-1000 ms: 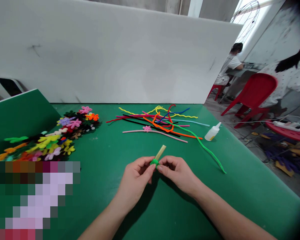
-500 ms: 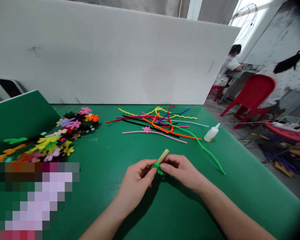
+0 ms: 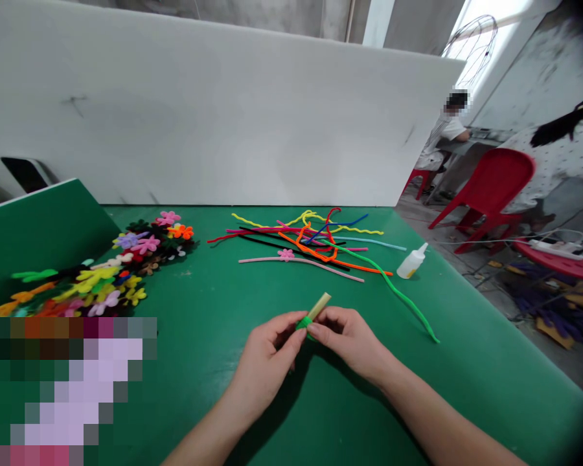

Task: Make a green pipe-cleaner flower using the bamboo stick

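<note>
Above the green table, my left hand [image 3: 271, 346] and my right hand [image 3: 346, 336] meet with thumbs and fingers pinched together. Between them is a pale, flat wooden stick [image 3: 319, 305], tilted up to the right. A green pipe cleaner [image 3: 304, 322] is wound around its lower part, and the fingertips of both hands grip it there. The stick's lower end is hidden by my fingers. Beyond my hands lies a loose pile of pipe cleaners in several colours, among them a long green one [image 3: 402, 295] and a pale pink one [image 3: 315, 261] beside a small pink flower [image 3: 286, 255].
A heap of colourful pipe-cleaner flowers [image 3: 97, 278] lies at the left. A white glue bottle [image 3: 411, 263] stands at the right. A white board [image 3: 223, 116] closes off the back. Two people sit at the far right, near a red chair [image 3: 490, 181].
The green pipe cleaner now sits closer around the stick, with less of it sticking out between my fingers. My hands stay in nearly the same place; the view has tilted slightly.
</note>
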### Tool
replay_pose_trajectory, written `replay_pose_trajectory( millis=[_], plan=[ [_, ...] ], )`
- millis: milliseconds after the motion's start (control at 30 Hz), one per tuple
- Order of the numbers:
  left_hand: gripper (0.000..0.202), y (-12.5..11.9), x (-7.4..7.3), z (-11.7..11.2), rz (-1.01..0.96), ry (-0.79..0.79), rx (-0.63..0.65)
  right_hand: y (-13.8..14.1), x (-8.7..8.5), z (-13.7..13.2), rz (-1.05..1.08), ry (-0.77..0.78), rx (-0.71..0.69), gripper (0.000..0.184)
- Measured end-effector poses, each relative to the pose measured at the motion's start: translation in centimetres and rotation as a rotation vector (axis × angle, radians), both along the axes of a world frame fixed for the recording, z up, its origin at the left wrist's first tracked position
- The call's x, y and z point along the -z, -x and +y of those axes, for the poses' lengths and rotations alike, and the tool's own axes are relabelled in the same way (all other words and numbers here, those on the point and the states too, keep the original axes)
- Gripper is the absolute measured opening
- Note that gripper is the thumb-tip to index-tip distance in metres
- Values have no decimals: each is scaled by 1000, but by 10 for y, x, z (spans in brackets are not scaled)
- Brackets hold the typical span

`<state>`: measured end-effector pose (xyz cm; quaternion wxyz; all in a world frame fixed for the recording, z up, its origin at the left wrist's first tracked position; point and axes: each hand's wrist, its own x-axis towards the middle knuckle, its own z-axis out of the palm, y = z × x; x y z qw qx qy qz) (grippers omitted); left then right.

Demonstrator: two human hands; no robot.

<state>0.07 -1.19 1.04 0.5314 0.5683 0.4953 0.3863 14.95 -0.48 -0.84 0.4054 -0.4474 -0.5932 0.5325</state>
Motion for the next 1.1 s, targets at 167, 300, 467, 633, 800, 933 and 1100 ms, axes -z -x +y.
replay_pose_trajectory(
  millis=[167,300,467,633,800,933,1100],
  plan=[
    [27,1,8,4,-71,24,-152,1,-5,-7,-330,-334,232,22],
    [25,3,14,6,-71,-18,-190,3,-7,-10,-465,-529,276,22],
    [23,3,17,2,96,-219,-182,7,-6,-7,-269,-285,290,20],
    [24,3,14,-2,189,-426,-37,9,-7,-7,-62,-191,81,22],
    [25,3,14,-2,265,-541,-68,15,-8,-9,-70,-207,75,24],
    [24,2,14,-3,292,-569,-97,19,-4,-7,65,-87,80,30],
    [23,0,11,-5,313,-516,-87,20,-1,-5,159,27,134,37]
  ],
)
